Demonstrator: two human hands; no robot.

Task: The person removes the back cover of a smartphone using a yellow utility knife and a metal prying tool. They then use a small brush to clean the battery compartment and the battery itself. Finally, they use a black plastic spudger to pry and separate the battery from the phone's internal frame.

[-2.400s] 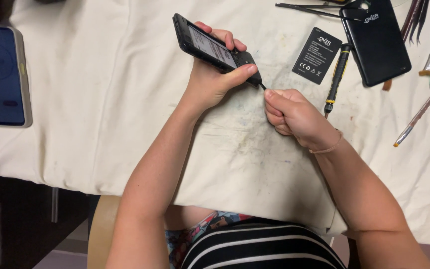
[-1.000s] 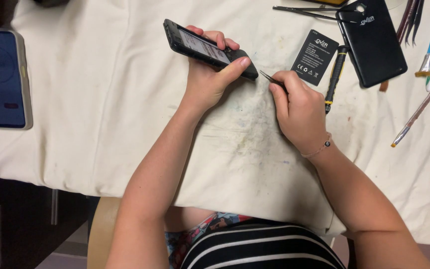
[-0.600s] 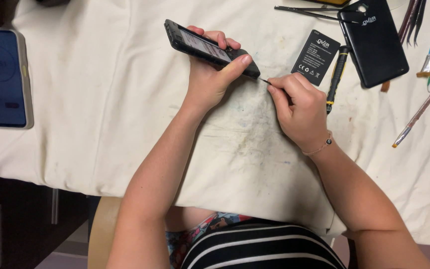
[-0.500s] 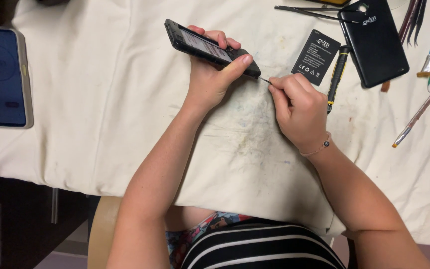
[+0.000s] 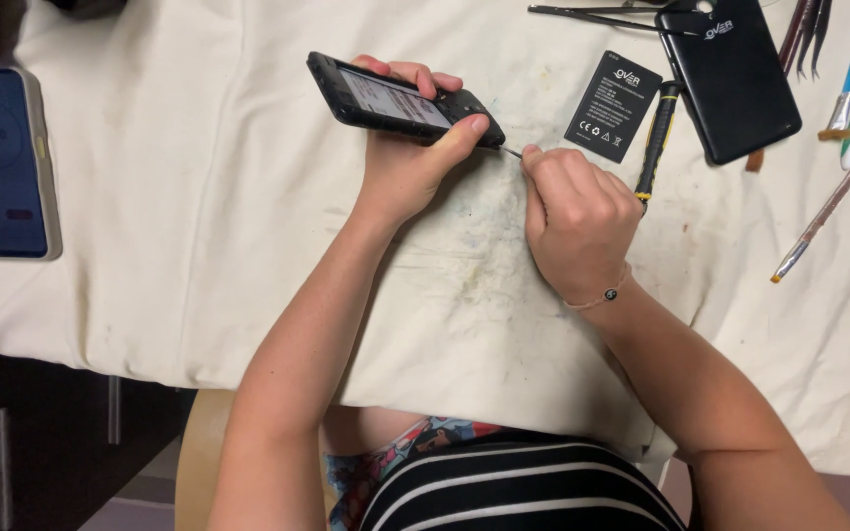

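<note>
Resting tilted above the cloth (image 5: pixel 199 197), back cover off: phone (image 5: pixel 391 96), clamped along its long edges by left hand (image 5: pixel 410 162), thumb over the near edge. Probably light, rigid, slippery at the sides, fragile inside; best gripped by the frame edges, clear of exposed parts. Pinched shut in right hand (image 5: pixel 573 211): thin metal tool (image 5: pixel 511 151), tip at the phone's lower corner. Lying nearby: battery (image 5: pixel 614 105), screwdriver (image 5: pixel 655 133), back cover (image 5: pixel 730 74). Farther right: brushes (image 5: pixel 819 218). Far left: second phone (image 5: pixel 0 162), screen up.
</note>
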